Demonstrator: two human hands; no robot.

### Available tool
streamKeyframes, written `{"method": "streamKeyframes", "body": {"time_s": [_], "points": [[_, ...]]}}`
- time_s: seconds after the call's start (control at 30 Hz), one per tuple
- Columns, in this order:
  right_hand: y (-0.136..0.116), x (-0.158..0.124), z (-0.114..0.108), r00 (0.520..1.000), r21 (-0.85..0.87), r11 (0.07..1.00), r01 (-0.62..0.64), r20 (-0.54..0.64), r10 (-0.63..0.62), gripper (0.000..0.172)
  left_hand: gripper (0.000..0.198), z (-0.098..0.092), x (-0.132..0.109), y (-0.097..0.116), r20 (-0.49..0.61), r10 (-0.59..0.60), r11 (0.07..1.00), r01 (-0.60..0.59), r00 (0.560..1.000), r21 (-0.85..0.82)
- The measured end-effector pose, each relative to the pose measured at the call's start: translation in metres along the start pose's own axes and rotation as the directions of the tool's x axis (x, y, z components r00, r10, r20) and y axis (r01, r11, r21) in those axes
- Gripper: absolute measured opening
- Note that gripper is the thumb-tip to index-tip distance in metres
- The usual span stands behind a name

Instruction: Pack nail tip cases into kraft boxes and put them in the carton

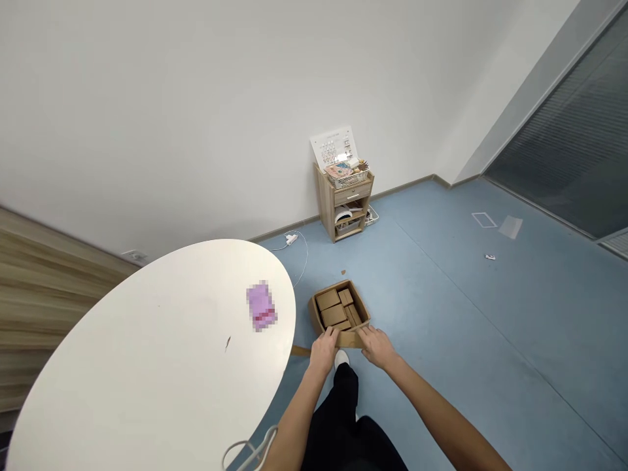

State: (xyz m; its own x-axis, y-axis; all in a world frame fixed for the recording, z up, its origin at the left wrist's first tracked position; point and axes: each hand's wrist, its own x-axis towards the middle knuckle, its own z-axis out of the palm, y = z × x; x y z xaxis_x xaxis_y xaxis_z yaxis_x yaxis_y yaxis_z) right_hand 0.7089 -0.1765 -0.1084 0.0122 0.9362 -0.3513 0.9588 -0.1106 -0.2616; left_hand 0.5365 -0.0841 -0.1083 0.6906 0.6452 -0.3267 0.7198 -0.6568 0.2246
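Clamping our left grip (324, 348) and right grip (377, 347) on the near rim of the cardboard box (338, 311) on the blue floor (441, 340), we stand beside the white oval surface (147, 353), a wooden cabinet (343, 203) against the wall (171, 111).

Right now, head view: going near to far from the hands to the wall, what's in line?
Left hand and right hand → box → brown scrap on floor → wooden cabinet → white wall
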Motion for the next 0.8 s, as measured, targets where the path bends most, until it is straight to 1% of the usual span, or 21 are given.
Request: {"method": "streamKeyframes", "body": {"time_s": [0.1, 0.17, 0.23, 0.3, 0.4, 0.47, 0.53, 0.6, 0.67, 0.73, 0.8], "points": [[0.021, 0.036, 0.008, 0.997, 0.043, 0.997, -0.062, 0.047, 0.06, 0.038, 0.054, 0.012, 0.042, -0.007, -0.007, -0.001, 0.999, 0.0, 1.0, -0.049], [0.041, 0.061, 0.018, 0.985, 0.07, 0.984, -0.161, 0.078, 0.155, 0.034, 0.062, 0.026, 0.065, -0.013, -0.05, -0.038, 0.995, 0.033, 0.998, -0.098], [0.067, 0.088, 0.032, 0.956, 0.097, 0.953, -0.286, 0.102, 0.276, 0.033, 0.066, 0.044, 0.084, -0.022, -0.062, -0.104, 0.985, 0.094, 0.993, -0.143], [0.094, 0.116, 0.052, 0.914, 0.12, 0.908, -0.401, 0.121, 0.388, 0.033, 0.063, 0.066, 0.099, -0.035, -0.031, -0.159, 0.972, 0.151, 0.987, -0.179], [0.132, 0.161, 0.098, 0.859, 0.145, 0.847, -0.511, 0.123, 0.497, 0.034, 0.053, 0.104, 0.124, -0.057, 0.034, -0.202, 0.952, 0.204, 0.979, -0.229], [0.15, 0.19, 0.137, 0.837, 0.163, 0.821, -0.547, 0.125, 0.533, 0.036, 0.048, 0.134, 0.144, -0.07, 0.082, -0.213, 0.942, 0.227, 0.974, -0.247], [0.162, 0.216, 0.18, 0.823, 0.179, 0.804, -0.567, 0.149, 0.547, 0.037, 0.046, 0.166, 0.168, -0.079, 0.137, -0.22, 0.936, 0.249, 0.966, -0.249], [0.171, 0.238, 0.224, 0.819, 0.186, 0.799, -0.572, 0.18, 0.545, 0.038, 0.046, 0.199, 0.195, -0.085, 0.175, -0.215, 0.934, 0.255, 0.961, -0.25], [0.179, 0.257, 0.261, 0.824, 0.178, 0.806, -0.565, 0.183, 0.537, 0.038, 0.046, 0.233, 0.219, -0.09, 0.198, -0.195, 0.935, 0.243, 0.961, -0.259], [0.186, 0.274, 0.288, 0.84, 0.166, 0.825, -0.541, 0.158, 0.519, 0.038, 0.045, 0.264, 0.24, -0.093, 0.21, -0.176, 0.933, 0.231, 0.962, -0.277], [0.194, 0.29, 0.304, 0.856, 0.154, 0.842, -0.516, 0.124, 0.502, 0.038, 0.045, 0.29, 0.257, -0.095, 0.221, -0.168, 0.926, 0.231, 0.961, -0.298]]}}
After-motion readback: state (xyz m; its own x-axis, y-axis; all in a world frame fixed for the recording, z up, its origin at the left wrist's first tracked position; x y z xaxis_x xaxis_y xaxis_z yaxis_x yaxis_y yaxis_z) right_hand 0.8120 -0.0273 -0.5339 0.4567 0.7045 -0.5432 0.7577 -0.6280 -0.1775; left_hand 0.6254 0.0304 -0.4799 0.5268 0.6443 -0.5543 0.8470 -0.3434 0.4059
